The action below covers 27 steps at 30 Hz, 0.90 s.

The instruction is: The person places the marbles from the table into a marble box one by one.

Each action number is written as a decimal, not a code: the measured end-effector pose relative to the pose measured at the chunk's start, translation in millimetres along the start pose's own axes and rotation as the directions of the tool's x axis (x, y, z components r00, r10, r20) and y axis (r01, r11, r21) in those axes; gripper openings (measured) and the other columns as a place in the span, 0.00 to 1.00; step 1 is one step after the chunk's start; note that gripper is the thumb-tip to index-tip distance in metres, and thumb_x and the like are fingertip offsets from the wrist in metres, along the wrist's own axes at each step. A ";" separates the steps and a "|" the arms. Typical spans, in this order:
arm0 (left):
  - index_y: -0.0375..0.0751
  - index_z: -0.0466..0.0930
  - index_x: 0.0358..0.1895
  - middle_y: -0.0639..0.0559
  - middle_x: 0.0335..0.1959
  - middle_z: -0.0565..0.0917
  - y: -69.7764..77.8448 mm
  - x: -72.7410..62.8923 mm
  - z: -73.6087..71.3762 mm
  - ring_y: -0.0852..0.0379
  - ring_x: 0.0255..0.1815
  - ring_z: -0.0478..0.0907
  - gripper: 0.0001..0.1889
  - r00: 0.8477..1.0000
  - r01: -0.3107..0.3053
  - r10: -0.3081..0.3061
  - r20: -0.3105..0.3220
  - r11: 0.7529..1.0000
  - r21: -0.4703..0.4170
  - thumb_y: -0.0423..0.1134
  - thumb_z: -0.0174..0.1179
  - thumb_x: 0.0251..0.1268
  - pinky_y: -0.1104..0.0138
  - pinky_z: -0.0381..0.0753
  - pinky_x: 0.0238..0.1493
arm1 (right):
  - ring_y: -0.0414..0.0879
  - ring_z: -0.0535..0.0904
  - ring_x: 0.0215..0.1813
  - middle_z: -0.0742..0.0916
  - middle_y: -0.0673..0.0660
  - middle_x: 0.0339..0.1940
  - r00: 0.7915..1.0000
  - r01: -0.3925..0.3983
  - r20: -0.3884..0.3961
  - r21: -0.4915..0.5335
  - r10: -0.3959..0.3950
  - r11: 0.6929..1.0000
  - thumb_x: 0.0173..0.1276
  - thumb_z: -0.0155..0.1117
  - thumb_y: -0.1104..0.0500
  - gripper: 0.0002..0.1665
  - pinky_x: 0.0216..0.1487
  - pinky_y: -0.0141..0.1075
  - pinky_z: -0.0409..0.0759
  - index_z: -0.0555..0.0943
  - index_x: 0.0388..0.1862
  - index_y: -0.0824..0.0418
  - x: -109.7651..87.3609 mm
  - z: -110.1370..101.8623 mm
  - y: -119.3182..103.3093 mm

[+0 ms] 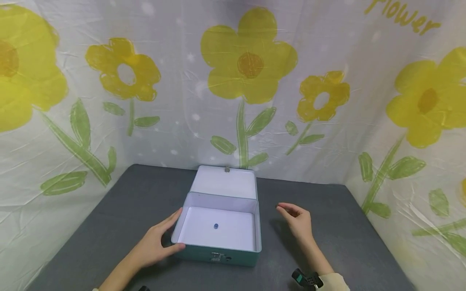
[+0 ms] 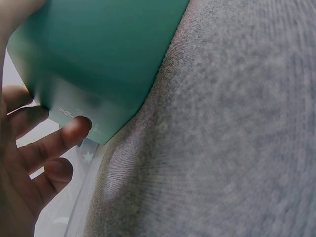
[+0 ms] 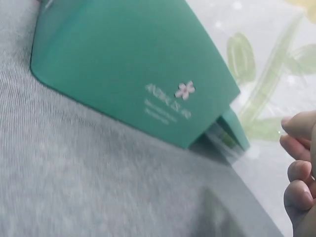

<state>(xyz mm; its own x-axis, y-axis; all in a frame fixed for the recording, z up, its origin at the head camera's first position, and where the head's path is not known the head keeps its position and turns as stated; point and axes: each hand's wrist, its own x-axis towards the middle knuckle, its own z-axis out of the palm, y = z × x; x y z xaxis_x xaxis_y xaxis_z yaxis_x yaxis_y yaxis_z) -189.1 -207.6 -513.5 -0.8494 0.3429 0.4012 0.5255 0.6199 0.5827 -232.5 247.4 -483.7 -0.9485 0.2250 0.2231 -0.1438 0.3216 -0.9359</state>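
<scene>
A green metal box with a white inside stands on the table with its hinged lid tipped back. On its white floor lies a small blue bead-like piece. My left hand rests on the box's left side, thumb at the front corner and fingers spread along the side wall. To the right of the box, my right hand is raised above the table. Its thumb and index fingertips pinch a tiny object, mostly hidden; I cannot tell its kind.
The dark grey cloth-covered table extends around the box. Behind and on both sides hangs a pale curtain printed with yellow flowers. A black strap sits on the right wrist. A metal latch is on the box's front.
</scene>
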 end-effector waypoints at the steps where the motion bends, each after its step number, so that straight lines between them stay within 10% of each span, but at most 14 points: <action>1: 0.46 0.62 0.84 0.44 0.80 0.70 0.1 0.2 -0.2 0.37 0.77 0.71 0.53 1.000 0.000 0.000 0.000 1.000 0.001 0.53 0.80 0.57 0.48 0.76 0.70 | 0.39 0.75 0.32 0.93 0.57 0.43 1.000 0.008 0.006 0.012 -0.008 1.000 0.70 0.77 0.60 0.11 0.29 0.29 0.69 0.92 0.48 0.65 0.5 2.6 -1.8; 27: 0.48 0.62 0.84 0.46 0.80 0.71 -3.1 0.2 1.9 0.37 0.75 0.72 0.53 1.000 -0.011 0.011 -0.013 1.000 0.011 0.53 0.81 0.56 0.44 0.79 0.67 | 0.37 0.66 0.23 0.92 0.61 0.33 0.973 0.184 0.122 0.111 -0.197 0.977 0.69 0.76 0.63 0.06 0.24 0.27 0.62 0.93 0.42 0.64 4.4 62.1 -41.6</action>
<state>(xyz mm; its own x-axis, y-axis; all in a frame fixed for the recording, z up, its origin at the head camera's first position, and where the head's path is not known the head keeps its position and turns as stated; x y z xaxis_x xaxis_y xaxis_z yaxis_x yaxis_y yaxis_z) -191.0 -208.0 -516.5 -0.8429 0.3406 0.4166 0.5341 0.6237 0.5708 -248.2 177.9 -460.7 -0.9288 0.0437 0.3680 -0.3460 0.2533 -0.9034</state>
